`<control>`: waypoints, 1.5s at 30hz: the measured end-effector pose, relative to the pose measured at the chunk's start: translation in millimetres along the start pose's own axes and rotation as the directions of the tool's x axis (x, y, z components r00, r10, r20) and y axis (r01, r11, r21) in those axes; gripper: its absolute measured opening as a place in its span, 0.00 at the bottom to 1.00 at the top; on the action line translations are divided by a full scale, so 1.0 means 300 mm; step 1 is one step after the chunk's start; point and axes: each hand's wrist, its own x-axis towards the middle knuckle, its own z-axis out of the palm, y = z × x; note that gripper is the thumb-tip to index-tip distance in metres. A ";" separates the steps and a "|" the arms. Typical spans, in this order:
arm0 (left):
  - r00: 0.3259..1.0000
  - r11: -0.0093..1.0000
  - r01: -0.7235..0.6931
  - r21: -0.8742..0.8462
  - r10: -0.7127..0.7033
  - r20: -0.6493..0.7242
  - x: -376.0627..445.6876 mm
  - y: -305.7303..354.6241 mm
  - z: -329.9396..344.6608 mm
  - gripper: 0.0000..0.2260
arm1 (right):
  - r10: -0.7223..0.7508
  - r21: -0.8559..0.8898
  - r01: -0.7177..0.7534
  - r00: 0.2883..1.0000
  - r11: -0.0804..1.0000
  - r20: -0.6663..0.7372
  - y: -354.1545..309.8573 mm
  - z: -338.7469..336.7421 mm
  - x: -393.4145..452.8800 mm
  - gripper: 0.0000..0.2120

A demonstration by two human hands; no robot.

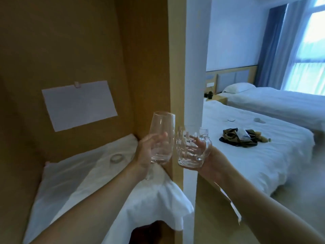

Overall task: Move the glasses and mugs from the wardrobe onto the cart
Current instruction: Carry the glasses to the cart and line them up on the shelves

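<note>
Far left of the hands, the wardrobe [70, 41] stands open, its brown back wall carrying a blank sheet of paper [79, 104] up and left of the left hand. Below that sheet a white cloth [84, 173] covers the shelf and spills over its front edge beneath the left forearm; just left of the left hand a small clear glass piece [116, 157] lies on the cloth, too blurred to identify. The left hand [149, 152] curls its fingers round the bowl of a stemmed wine glass [162, 134], tilted slightly right; the stem drops behind the wrist and its foot is hard to make out. Touching or nearly touching it, the right hand [202, 152] grips a glass mug [190, 148] with fingers through the handle, palm hidden behind the glass. Between the hands rises the wardrobe's side panel and a white wall edge [195, 67]. Right of the right hand the room opens to a white bed [263, 155] with dark cloth items [241, 138] on it, a second bed beyond. The cart is out of view.
</note>
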 end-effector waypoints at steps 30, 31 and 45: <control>0.756 0.927 0.308 0.214 -0.374 0.537 0.070 -0.505 1.585 0.35 | -0.242 0.016 0.360 0.658 0.933 -0.713 -0.419 -0.992 -1.133 0.37; 0.737 0.929 0.301 0.216 -0.371 0.565 0.078 -0.518 1.632 0.34 | -0.251 0.002 0.369 0.635 0.929 -0.731 -0.429 -1.009 -1.152 0.37; 0.386 0.901 0.324 0.288 -0.404 0.829 0.330 -0.696 2.225 0.45 | -0.306 -0.160 0.492 0.232 0.856 -0.923 -0.607 -1.273 -1.237 0.60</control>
